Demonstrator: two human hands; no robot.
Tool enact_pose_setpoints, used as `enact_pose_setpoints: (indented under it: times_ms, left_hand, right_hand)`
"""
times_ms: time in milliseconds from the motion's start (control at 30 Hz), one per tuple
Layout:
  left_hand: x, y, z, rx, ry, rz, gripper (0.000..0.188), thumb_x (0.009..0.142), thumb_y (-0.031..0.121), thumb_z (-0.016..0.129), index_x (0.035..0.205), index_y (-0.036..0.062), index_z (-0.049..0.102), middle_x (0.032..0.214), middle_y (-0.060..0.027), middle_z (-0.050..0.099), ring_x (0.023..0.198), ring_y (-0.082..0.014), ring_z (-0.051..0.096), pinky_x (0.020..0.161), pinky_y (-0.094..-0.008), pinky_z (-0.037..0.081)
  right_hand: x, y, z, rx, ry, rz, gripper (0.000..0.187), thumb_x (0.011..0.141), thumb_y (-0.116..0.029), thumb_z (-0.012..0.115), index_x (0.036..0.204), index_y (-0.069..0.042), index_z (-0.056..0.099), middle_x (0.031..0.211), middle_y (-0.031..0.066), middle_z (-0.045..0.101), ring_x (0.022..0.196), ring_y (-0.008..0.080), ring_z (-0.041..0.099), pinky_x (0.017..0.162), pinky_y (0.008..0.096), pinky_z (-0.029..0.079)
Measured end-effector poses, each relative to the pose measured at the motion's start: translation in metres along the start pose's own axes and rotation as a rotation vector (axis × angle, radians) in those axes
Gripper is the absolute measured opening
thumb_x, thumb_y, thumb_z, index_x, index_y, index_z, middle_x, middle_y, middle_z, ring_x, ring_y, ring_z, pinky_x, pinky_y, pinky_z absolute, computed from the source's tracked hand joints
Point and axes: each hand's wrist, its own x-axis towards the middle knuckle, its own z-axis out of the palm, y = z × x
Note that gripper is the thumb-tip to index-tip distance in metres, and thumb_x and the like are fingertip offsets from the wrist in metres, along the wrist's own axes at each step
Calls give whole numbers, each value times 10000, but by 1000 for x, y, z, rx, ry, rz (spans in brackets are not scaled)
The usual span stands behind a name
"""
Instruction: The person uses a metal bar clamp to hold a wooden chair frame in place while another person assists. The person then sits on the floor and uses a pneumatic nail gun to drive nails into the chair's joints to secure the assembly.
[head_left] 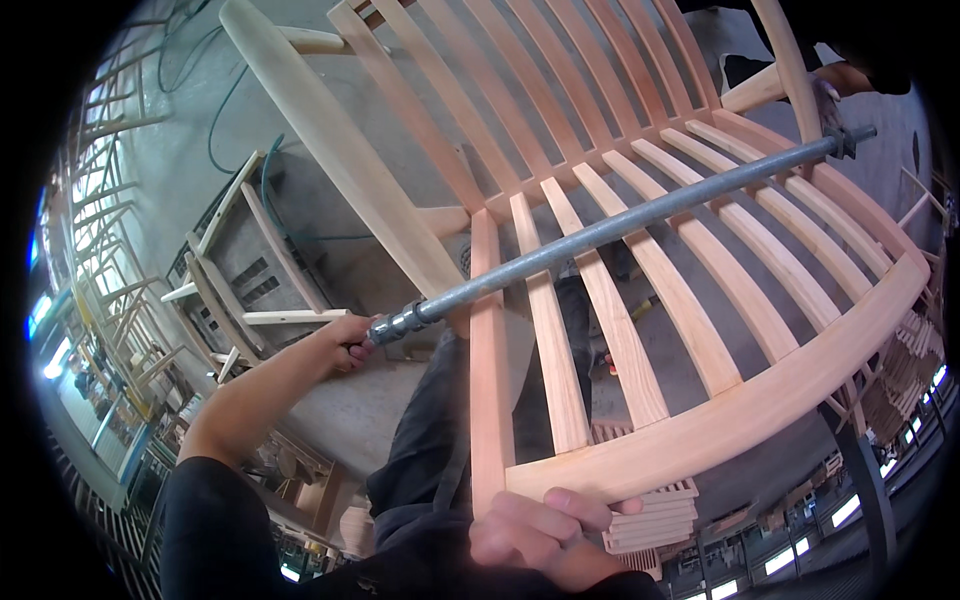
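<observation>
A slatted wooden chair frame (690, 428) with a curved front rail fills the middle and right. Across its seat lies a long grey metal pipe clamp (600, 228), slanting from near left to far right. My left hand (350, 343) is closed round the clamp's near end, just outside the seat's side rail. My right hand (545, 530) wraps over the near corner of the frame, fingers on the front rail; its thumb is hidden. At the clamp's far end, another person's hand (826, 98) is beside the clamp's jaw and the far armrest.
Partly built wooden frames (250, 230) stand on the concrete floor (350, 130) at the left. A green hose (212, 130) trails behind them. Several chair frames line the far left. Stacked slatted wooden parts (655, 515) lie below the seat's front rail.
</observation>
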Motion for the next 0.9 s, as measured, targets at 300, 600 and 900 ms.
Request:
enact_pose_setpoints:
  times_ms: [300, 600, 900]
  left_hand:
    - [7, 34, 1, 953, 452, 408, 776, 1044, 657, 292, 735, 41, 649, 604, -70, 610, 470, -260, 571, 504, -418, 506]
    - [-135, 224, 15, -467, -253, 1417, 649, 951, 507, 656, 1336, 3, 524, 1086, -159, 685, 1069, -285, 656, 988, -430, 535]
    - [-112, 229, 22, -469, -753, 1490, 468, 897, 195, 734, 1249, -34, 528, 1023, -115, 620, 995, -265, 632, 927, -400, 549]
  right_hand:
    - [1, -3, 6, 40, 74, 10, 93, 849, -310, 596, 907, -285, 664, 922, -196, 714, 1089, 83, 522, 1220, 472, 73]
    - [31, 8, -15, 35, -108, -88, 161, 976, -341, 474, 890, -268, 589, 878, -148, 646, 829, 67, 550, 1109, 384, 255]
    - [23, -19, 10, -114, 107, 125, 232, 940, -368, 479, 779, -207, 519, 750, -63, 563, 765, 126, 526, 1111, 426, 307]
